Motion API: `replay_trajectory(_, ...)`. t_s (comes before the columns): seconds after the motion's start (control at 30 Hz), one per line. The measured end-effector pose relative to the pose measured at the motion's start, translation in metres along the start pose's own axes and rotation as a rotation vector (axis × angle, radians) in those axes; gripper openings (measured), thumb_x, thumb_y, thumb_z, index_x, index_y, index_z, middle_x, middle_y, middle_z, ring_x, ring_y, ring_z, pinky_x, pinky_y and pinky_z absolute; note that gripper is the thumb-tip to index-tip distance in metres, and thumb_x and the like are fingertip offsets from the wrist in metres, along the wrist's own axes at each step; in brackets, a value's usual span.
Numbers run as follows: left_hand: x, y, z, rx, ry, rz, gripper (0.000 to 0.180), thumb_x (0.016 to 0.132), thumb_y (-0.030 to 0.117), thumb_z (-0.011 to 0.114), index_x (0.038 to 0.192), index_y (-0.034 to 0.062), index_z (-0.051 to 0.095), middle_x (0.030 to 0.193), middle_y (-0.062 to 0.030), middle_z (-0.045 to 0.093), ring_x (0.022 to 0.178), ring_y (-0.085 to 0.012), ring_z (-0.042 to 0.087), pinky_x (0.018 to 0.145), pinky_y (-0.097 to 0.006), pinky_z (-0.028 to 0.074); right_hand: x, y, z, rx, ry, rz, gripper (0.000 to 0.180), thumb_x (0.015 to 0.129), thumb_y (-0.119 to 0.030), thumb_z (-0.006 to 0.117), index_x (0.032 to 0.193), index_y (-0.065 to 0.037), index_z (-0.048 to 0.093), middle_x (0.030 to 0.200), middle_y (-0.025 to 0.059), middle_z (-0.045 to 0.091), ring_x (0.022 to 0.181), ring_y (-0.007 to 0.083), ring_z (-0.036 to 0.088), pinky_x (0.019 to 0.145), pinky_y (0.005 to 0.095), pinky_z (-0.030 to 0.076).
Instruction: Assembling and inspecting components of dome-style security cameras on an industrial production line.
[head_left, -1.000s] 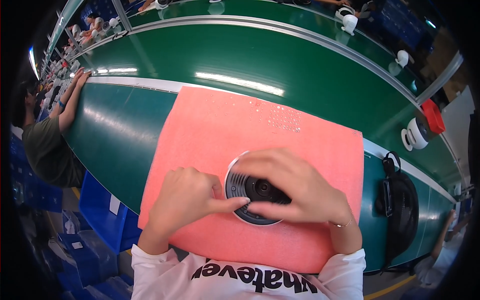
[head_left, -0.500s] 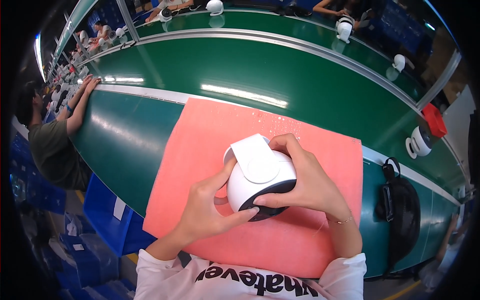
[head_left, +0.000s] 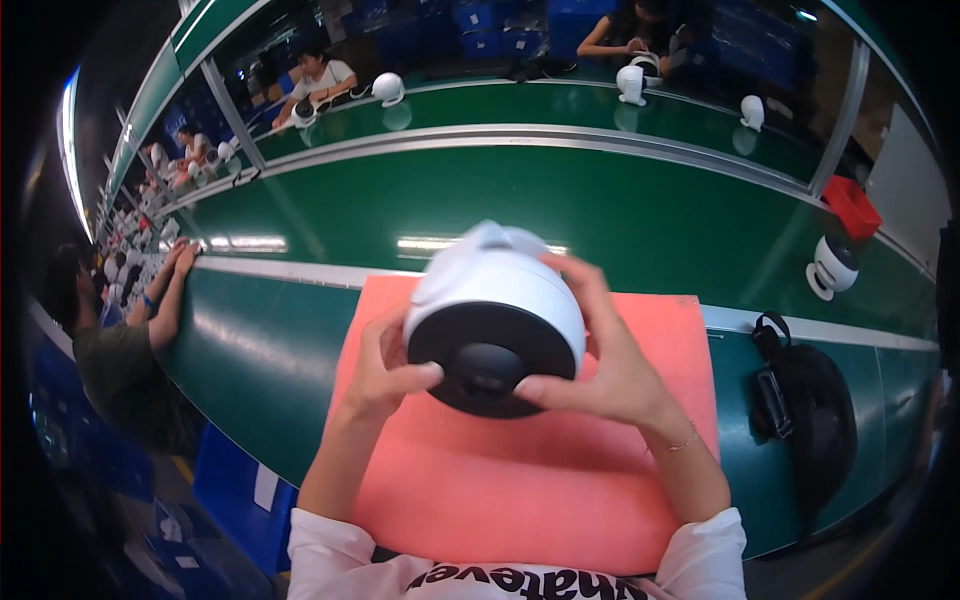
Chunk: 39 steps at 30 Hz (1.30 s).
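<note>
Between my two hands I hold a round white security camera (head_left: 500, 277) above a pink foam mat (head_left: 500, 500). Its black front with a dark round lens is turned toward me, and its top is slightly smeared by motion. My left hand (head_left: 385, 365) grips the left side, thumb on the lower left rim of the black face. My right hand (head_left: 605, 360) wraps round the right side, with its thumb pressed on the black face near the lens. The fingers behind the camera are partly hidden.
A black bag (head_left: 810, 420) lies on the green bench at right. Beyond it stand another white camera (head_left: 832, 267) and a red bin (head_left: 852, 205). A blue bin (head_left: 240, 490) is below left. A co-worker (head_left: 125, 350) sits at left; others work across the line.
Both hands have lifted the camera off the mat area and tilted it, so its black lens face now points toward me. The view has tipped upward.
</note>
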<state>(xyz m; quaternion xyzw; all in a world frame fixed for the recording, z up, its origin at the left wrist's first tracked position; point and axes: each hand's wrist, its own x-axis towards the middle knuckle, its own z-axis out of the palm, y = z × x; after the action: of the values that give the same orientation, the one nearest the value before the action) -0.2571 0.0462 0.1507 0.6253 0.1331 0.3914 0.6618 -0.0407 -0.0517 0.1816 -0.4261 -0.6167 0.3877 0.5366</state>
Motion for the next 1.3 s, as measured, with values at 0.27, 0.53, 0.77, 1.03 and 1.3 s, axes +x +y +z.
replay_trajectory(0.27,0.042,-0.055,0.078,-0.517,0.451,0.007,0.074,0.084,0.068,0.034,0.139,0.0188,0.030,0.140,-0.0053,0.036,0.128,-0.0278,0.037,0.105,-0.045,0.034,0.000,0.032,0.008,-0.437,0.375,-0.334,0.096,0.062,-0.029,0.079,0.139,0.000,0.028,0.122,0.0270,0.051,0.104,0.0360,0.059,0.082,0.0404,0.053)
replay_trajectory(0.53,0.072,-0.071,0.087,-0.479,0.518,0.094,0.072,0.086,0.066,0.037,0.136,0.0146,0.034,0.133,-0.0082,0.043,0.122,-0.0251,0.044,0.101,-0.042,0.039,0.002,0.029,-0.010,-0.376,0.393,-0.237,0.096,0.062,-0.020,0.080,0.141,-0.003,0.028,0.124,0.0208,0.051,0.108,0.0266,0.058,0.088,0.0357,0.051)
replay_trajectory(0.77,0.086,-0.052,0.098,-0.262,0.158,-0.267,0.059,0.091,0.055,0.040,0.131,0.0113,0.040,0.134,-0.0104,0.043,0.123,-0.0238,0.045,0.099,-0.044,0.041,0.011,0.045,-0.061,0.463,0.492,0.146,0.060,0.081,-0.039,0.064,0.128,-0.006,0.045,0.118,0.0090,0.054,0.104,0.0208,0.058,0.088,0.0335,0.049)
replay_trajectory(1.03,0.079,-0.082,0.082,0.046,-0.032,-0.289,0.038,0.092,0.033,0.049,0.116,0.0038,0.053,0.127,-0.0101,0.051,0.126,-0.0213,0.042,0.104,-0.039,0.034,0.008,0.089,-0.119,0.812,0.692,0.294,0.070,0.082,-0.048,0.061,0.130,-0.005,0.037,0.122,0.0173,0.045,0.109,0.0316,0.054,0.091,0.0394,0.050)
replay_trajectory(1.3,0.070,-0.128,0.052,0.725,-0.220,-0.155,0.032,0.088,0.019,0.056,0.113,0.0014,0.054,0.116,-0.0109,0.057,0.111,-0.0221,0.053,0.095,-0.034,0.042,-0.006,0.130,-0.148,0.550,0.955,0.270,0.080,0.079,-0.048,0.068,0.130,-0.001,0.029,0.129,0.0168,0.039,0.112,0.0323,0.050,0.090,0.0483,0.047)
